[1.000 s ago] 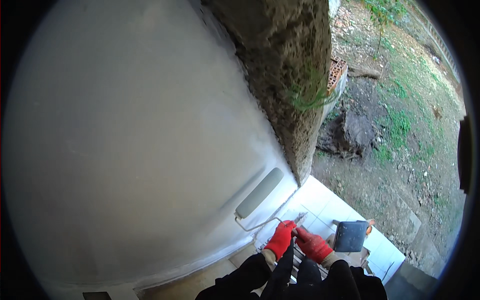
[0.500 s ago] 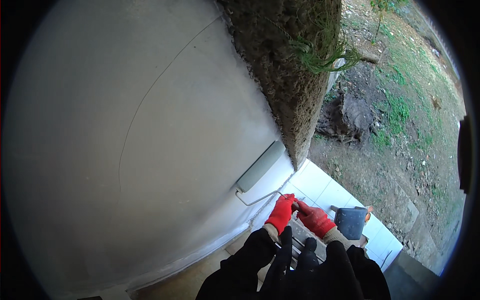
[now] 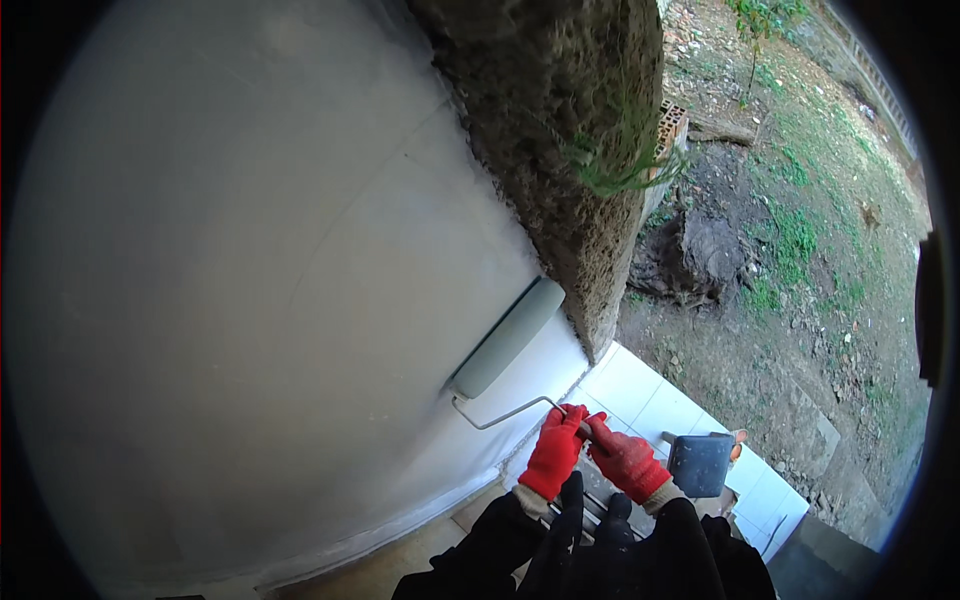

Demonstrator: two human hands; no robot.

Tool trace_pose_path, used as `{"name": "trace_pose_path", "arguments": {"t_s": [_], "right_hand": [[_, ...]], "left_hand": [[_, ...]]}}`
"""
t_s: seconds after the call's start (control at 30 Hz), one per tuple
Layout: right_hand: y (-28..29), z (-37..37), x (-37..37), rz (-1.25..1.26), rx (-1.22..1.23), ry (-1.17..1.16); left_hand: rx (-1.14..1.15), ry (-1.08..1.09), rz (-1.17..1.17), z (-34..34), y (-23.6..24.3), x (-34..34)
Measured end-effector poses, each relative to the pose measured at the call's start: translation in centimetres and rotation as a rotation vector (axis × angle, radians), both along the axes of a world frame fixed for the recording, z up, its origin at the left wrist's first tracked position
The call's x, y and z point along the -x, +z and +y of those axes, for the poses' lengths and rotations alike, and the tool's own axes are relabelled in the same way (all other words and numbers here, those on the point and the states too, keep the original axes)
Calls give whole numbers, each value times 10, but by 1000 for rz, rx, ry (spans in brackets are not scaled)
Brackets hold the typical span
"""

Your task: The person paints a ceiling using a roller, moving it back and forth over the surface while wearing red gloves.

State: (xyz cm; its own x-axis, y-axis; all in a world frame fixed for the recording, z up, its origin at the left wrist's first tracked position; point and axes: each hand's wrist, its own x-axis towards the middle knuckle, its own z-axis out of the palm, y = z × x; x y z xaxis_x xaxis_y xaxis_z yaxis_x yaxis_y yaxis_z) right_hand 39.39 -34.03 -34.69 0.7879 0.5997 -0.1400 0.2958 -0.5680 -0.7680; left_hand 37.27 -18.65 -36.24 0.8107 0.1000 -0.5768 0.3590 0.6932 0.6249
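A paint roller (image 3: 508, 338) with a grey-green sleeve rests against the pale, smooth wall (image 3: 300, 300), tilted with its upper end near the wall's rough edge. Its bent wire frame runs down from the sleeve's lower end to the handle. My left hand (image 3: 556, 452), in a red glove, is closed round the handle near the wire. Just right of it, my right hand (image 3: 628, 458), gloved in red too, is also closed on the handle. Between them the fingers and gloves hide most of the handle.
A rough brown column (image 3: 560, 130) with green strands borders the wall. White tiles (image 3: 640, 390) lie below it, with a dark grey stool-like object (image 3: 699, 466) to the right. A tree stump (image 3: 700, 250) stands on the dirt beyond. My feet are on a narrow raised support.
The roller has shifted a little left along the wall, and both hands sit slightly lower in the view. The view itself has moved somewhat. Both hands keep their hold.
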Motion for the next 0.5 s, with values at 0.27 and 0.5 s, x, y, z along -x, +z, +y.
{"name": "trace_pose_path", "arguments": {"t_s": [0.27,0.5], "right_hand": [[59,7,2,-19,-89,-18],[174,24,-1,-134,-335,-66]], "left_hand": [[-107,-44,-103,7,89,1],[-233,-55,-304,19,204,-1]]}}
